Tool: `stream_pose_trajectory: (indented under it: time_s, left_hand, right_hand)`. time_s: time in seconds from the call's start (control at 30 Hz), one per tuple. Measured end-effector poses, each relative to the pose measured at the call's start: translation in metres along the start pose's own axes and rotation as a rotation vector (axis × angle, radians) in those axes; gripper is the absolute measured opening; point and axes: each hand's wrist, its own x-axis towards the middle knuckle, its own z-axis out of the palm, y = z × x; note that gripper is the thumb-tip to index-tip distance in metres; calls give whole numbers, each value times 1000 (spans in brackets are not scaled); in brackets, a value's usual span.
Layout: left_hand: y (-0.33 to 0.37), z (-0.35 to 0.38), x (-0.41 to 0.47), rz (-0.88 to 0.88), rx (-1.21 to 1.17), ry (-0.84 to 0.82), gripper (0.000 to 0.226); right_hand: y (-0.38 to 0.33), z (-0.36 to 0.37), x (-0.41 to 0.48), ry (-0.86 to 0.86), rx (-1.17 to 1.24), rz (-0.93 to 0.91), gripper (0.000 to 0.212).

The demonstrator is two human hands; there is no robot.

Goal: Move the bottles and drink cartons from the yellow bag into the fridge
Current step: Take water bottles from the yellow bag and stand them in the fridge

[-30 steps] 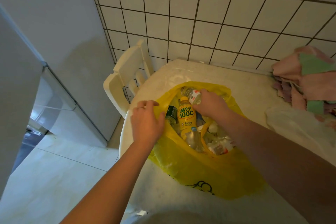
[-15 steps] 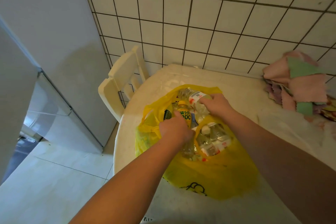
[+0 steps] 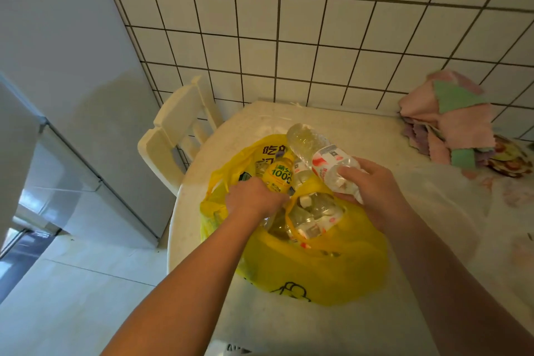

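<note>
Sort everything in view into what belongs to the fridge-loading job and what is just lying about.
Belongs to the job:
yellow bag
clear bottle, held in the right hand
yellow-label bottle, gripped by the left hand
other bottles in the bag
fridge

Just lying about:
pile of pink and green cloths
white chair

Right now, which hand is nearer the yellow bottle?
Left. The left hand lies against the yellow bottle; the right hand, off to its right, grips a clear bottle.
</note>
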Motion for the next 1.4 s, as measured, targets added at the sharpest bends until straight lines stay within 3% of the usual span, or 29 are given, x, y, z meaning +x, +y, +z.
stream_pose_trajectory:
  time_s: [0.07,0.2,0.43,0.5,0.6,0.77,1.0,1.4]
  left_hand:
    - [0,-2,-9,-25,-83,72,74]
    - [-3,-4,-30,-37,-304,206,74]
    - [-11,0,-70,69,-704,412,35]
    - [-14,-3,-86,126,-791,435,35]
    - [-26,-6,-112,139,-863,438,57]
    - [-60,-7,-159,152,-917,420,64]
    - [-137,0,-235,16,-1027,456,54]
    - [-355,-14,-387,-254,-1073,750,46]
  right_hand:
    - [-2,-15,-8,43,40,-29,38]
    - [-8,-45,-24,20,31,-157,42]
    - [-35,-72,-43,47,-35,-443,35]
    - [-41,-69,-49,22,10,-482,31]
    - [-45,-52,-61,-90,58,-503,28]
    - [-36,-13,-91,-379,66,-436,23]
    - [-5,68,-159,-666,93,-402,11]
    - [93,232,-342,-943,-101,-447,13]
